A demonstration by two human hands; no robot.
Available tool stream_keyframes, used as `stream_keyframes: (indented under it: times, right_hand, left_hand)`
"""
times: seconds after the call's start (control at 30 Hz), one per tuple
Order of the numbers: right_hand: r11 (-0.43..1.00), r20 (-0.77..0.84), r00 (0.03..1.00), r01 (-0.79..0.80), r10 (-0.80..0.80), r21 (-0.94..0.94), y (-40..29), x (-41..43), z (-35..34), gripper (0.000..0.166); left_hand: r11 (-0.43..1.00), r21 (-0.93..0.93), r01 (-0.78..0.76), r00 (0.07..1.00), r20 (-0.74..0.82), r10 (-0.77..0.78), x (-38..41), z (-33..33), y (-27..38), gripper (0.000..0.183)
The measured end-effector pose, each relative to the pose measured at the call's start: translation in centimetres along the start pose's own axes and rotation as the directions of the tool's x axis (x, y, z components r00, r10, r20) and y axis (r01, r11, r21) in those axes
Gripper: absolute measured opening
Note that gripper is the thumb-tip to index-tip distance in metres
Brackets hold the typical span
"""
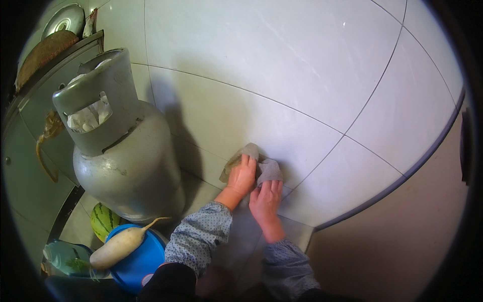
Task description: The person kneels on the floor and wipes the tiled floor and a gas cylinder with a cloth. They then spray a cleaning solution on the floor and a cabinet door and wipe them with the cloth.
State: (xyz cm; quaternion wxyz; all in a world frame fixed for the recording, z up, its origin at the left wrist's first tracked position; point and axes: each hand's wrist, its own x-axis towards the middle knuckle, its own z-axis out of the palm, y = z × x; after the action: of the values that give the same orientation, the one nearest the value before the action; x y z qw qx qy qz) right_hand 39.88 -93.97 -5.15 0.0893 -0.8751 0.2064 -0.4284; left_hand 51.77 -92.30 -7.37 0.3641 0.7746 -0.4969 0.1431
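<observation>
My left hand (241, 176) presses a grey cloth (270, 170) against the tiled wall (234, 113), low down near the floor tiles. Right beside it, my right hand (267, 200) holds the other part of the cloth, its fingers over the lower edge. The cloth is bunched and folded between the hands, with a darker, brownish part at the left. Both forearms wear patterned sleeves. My fingertips are partly hidden by the cloth.
To the left stands a grey metal gas cylinder (128, 166) with white crumpled material inside its collar. Below it are a watermelon (103, 221), a white radish (119, 248) on a blue lid (145, 260), and a greenish plastic container (66, 256). A cabinet (34, 151) lines the far left.
</observation>
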Motion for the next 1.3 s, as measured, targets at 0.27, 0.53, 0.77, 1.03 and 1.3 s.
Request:
stream_keyframes:
  times: [0.27,0.53,0.77,1.03,1.3]
  right_hand:
    - [1.000,0.009,1.000,-0.024,0.024,0.003,-0.9,0.1,-1.8,0.043]
    - [0.996,0.094,0.992,-0.087,0.089,-0.030,-0.7,-1.2,-3.2,0.037]
    - [0.997,0.064,0.998,-0.027,0.023,0.067,-1.5,-2.7,-3.1,0.044]
    - [0.868,0.096,0.983,-0.183,0.157,0.461,-2.7,-2.0,-1.1,0.026]
    - [0.662,0.309,0.935,-0.344,0.175,0.665,-5.8,-2.8,3.4,0.034]
  left_hand:
    - [0.996,0.076,0.050,0.997,0.057,-0.054,0.3,1.2,0.1,0.020]
    - [0.999,0.022,0.029,0.999,-0.017,-0.029,2.4,-0.2,2.2,0.016]
    - [0.965,-0.154,0.212,0.976,0.084,-0.202,-0.9,1.2,-1.9,0.036]
    - [0.975,-0.050,0.214,0.897,-0.385,-0.217,5.2,-3.8,-4.0,0.025]
    - [0.866,-0.056,0.496,0.666,-0.616,-0.421,5.2,5.8,-18.5,0.046]
